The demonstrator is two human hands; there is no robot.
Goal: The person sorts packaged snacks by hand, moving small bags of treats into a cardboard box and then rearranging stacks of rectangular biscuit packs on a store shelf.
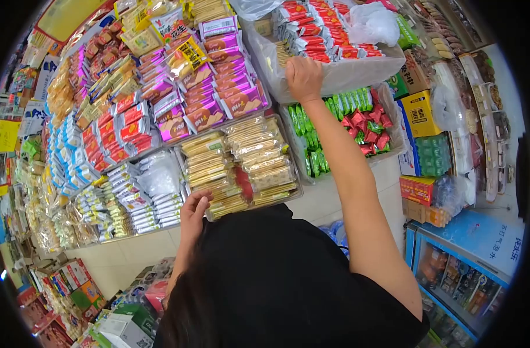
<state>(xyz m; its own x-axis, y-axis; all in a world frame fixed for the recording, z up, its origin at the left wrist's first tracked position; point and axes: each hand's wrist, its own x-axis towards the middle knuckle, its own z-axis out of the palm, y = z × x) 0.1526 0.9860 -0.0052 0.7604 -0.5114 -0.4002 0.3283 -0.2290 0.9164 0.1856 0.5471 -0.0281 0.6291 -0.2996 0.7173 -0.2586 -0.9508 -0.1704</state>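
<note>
My right hand (304,78) is closed over the near left rim of a plastic-lined bin (358,78) of red and white packets (308,29). Below that bin is another one with green packets (317,162) and red-wrapped sweets (366,130). My left hand (193,211) is at the lower left corner of a clear tray (300,188) of pale biscuit packs (259,145), its fingers curled and partly spread near the rim. Whether it touches the tray is unclear. A reddish patch shows between the two rows of packs.
Purple packets (239,101), red and white packets (117,130) and silvery packets (152,203) fill bins at the left. Yellow (420,113) and red boxes (416,190) stand at the right, above a blue-topped glass cabinet (480,238). White boxes (123,330) sit at the lower left.
</note>
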